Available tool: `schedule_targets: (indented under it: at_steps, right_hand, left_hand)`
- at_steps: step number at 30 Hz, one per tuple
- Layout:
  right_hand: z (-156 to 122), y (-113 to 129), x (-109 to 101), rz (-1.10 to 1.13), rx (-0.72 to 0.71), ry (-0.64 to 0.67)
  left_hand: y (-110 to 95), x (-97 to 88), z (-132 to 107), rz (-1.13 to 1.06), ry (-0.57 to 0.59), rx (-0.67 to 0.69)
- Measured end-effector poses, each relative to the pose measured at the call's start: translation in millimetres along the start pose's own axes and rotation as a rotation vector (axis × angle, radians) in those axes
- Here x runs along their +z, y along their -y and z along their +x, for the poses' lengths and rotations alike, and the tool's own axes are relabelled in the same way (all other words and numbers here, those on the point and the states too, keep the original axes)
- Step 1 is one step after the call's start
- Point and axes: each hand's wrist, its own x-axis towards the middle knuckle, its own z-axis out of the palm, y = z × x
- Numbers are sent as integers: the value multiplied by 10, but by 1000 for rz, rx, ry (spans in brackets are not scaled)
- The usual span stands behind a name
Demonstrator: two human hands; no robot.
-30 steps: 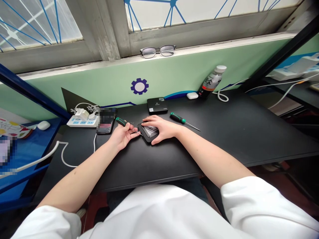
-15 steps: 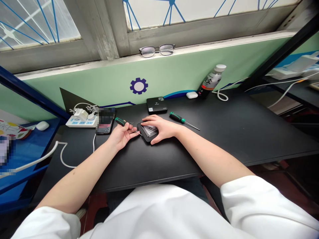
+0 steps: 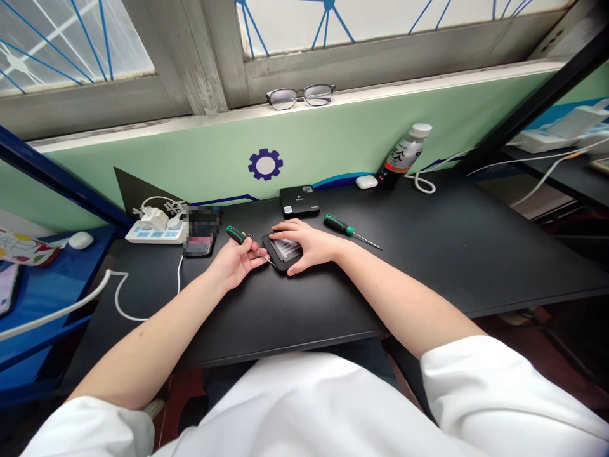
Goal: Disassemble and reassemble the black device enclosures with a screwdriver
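My left hand (image 3: 239,259) is closed around a green-and-black screwdriver (image 3: 235,235). The shaft slants down to the right, and its tip meets the near left edge of a flat black box-shaped device (image 3: 281,261). A pale label shows inside the device's rim. My right hand (image 3: 309,244) lies over the device from the right, fingers on the far edge and thumb on the near edge, gripping it against the desk. A second green-and-black screwdriver (image 3: 339,225) rests on the desk beyond my right hand, its tip pointing right.
Behind the device lies a black case (image 3: 299,202). To the left are a phone (image 3: 202,231) and a white power strip (image 3: 157,233) with cables. A white earbud case (image 3: 366,182) and a bottle (image 3: 402,155) stand along the wall. Glasses (image 3: 301,97) sit on the sill.
My left hand and its screwdriver have shifted slightly right, and the handle now stands a little closer to the device. My right hand and the device have stayed in place.
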Motion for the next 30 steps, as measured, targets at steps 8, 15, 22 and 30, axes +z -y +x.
schedule_targets:
  at_steps: [8, 15, 22, 30]
  right_hand:
    - [9, 1, 11, -98, 34, -25]
    - [0, 46, -1, -167, 42, -27]
    - [-15, 100, 19, -193, 37, -34]
    - [-3, 143, 49, -131, 54, -93]
  left_hand:
    - [-7, -4, -12, 239, -16, 50]
    - [-170, -71, -24, 1161, -421, 534]
    - [-130, -143, 82, 1296, -506, 420]
    - [-117, -176, 54, 1338, -434, 643]
